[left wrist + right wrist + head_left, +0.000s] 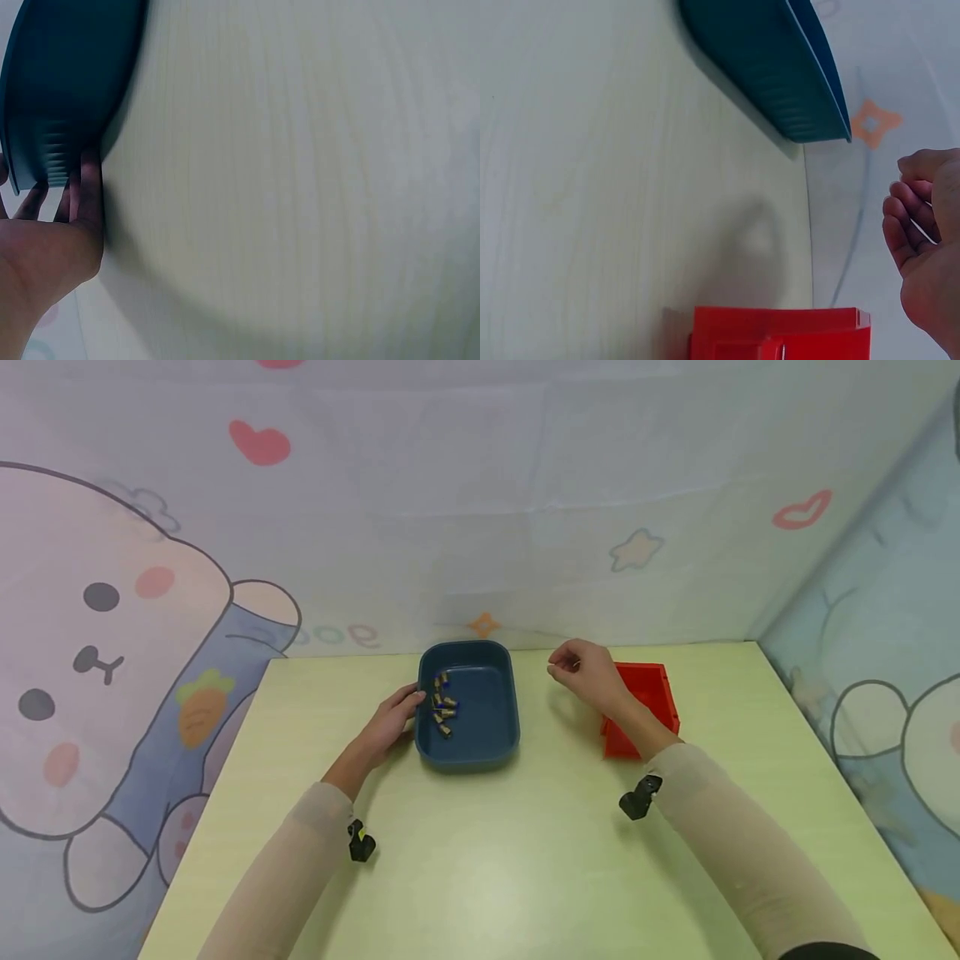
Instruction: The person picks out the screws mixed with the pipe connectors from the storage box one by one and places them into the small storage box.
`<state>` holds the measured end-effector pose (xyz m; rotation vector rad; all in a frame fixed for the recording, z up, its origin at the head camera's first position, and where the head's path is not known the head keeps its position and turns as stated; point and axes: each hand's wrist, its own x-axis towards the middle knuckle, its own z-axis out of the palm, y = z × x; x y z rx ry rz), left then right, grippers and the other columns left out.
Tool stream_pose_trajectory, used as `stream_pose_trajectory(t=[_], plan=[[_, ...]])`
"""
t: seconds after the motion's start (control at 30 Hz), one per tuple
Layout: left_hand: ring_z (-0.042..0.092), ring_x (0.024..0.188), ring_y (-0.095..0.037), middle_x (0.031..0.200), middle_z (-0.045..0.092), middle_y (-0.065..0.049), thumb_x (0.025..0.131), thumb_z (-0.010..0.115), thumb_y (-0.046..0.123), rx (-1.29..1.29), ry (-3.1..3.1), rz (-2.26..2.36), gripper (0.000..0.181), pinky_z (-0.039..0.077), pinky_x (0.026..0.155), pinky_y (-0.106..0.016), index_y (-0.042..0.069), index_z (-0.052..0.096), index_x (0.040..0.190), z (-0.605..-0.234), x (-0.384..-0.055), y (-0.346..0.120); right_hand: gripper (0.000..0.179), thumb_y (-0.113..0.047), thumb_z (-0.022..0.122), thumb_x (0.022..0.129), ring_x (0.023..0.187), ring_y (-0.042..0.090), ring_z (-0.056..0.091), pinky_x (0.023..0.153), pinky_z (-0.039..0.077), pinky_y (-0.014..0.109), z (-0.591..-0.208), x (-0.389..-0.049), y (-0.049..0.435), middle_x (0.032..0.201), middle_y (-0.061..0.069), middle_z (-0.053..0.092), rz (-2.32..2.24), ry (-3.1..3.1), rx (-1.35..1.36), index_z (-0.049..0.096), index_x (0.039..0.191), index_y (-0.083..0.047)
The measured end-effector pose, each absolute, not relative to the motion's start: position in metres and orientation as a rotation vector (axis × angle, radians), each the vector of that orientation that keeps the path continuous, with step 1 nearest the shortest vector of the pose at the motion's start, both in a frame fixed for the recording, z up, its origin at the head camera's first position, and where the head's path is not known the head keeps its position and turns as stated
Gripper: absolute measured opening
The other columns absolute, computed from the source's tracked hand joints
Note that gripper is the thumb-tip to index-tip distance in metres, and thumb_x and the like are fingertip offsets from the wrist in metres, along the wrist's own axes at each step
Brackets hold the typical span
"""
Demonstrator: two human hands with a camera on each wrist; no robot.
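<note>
My left hand (pixel 392 720) grips the left wall of a dark blue-green plastic basin (pixel 480 727), the thumb over its rim and the fingers against the outside. In the left wrist view the fingers (pixel 88 187) reach under the basin's ribbed side. Several small brass-coloured cylindrical fittings with blue parts (pixel 446 713) lie along the basin's left side. My right hand (pixel 592 677) is raised between the basin and a red plastic bin (pixel 660 693), its fingers loosely bent and the thumb near the index fingertip. Nothing shows between them in the right wrist view.
The pale wooden table (pixel 480 860) runs up to a printed cloth backdrop (pixel 480 510) close behind the basin. My right forearm passes over the red bin and hides part of its inside. Each sleeve carries a small black wrist camera (pixel 362 842).
</note>
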<state>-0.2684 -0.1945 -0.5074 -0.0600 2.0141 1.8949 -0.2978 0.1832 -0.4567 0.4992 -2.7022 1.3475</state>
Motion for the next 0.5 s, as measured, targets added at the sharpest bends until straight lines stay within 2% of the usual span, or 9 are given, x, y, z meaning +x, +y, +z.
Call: stream_pose_trajectory(t=[0.5], plan=[[0.032,0.156,-0.034,0.167,0.037,-0.015,0.113,0.049,0.044,-0.071,2.030,1.892,0.065,0.033,0.124,-0.057,0.016,0.029,0.169,-0.512,-0.271,-0.201,0.012,-0.009,0.073,0.099,0.089,0.027,0.066,0.083,0.057,0.036,-0.464,-0.296,0.152,0.097,0.012,0.072,1.386,-2.683,0.562,0.073,0.108,-0.001]])
